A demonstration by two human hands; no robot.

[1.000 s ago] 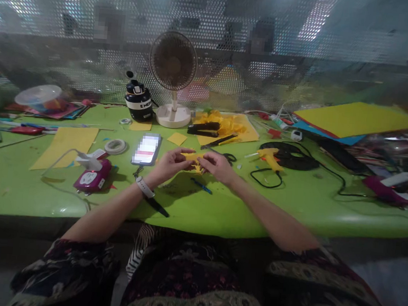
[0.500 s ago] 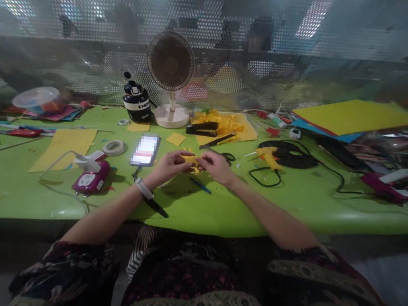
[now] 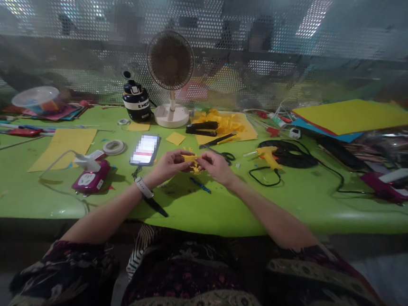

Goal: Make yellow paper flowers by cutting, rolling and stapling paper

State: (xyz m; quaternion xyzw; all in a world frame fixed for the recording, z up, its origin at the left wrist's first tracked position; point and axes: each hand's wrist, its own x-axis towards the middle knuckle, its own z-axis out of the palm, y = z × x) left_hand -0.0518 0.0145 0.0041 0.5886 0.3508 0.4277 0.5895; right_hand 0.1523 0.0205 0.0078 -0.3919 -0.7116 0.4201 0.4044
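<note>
Between my two hands is a small yellow paper cutout point(image 3: 196, 168) with a frilled, jagged edge, raised over the green table. My left hand point(image 3: 170, 166) pinches its left side between thumb and fingers. On its right side, my right hand point(image 3: 215, 166) is closed with thumb and fingertips on the paper. Part of the cutout is hidden by my fingers. A blue pen-like tool point(image 3: 200, 185) lies on the table just below my hands. Behind my right hand are black-handled scissors point(image 3: 229, 158).
A yellow glue gun point(image 3: 268, 155) with a looped black cord lies to the right. To the left are a phone point(image 3: 144, 150), a tape roll point(image 3: 114, 147) and a purple power socket point(image 3: 91, 179). Behind stand a fan point(image 3: 171, 114), a bottle point(image 3: 137, 104) and a pile of yellow paper pieces point(image 3: 224, 123).
Both hands stay in almost the same place. The yellow cutout has turned slightly between my fingers, and it now looks flatter.
</note>
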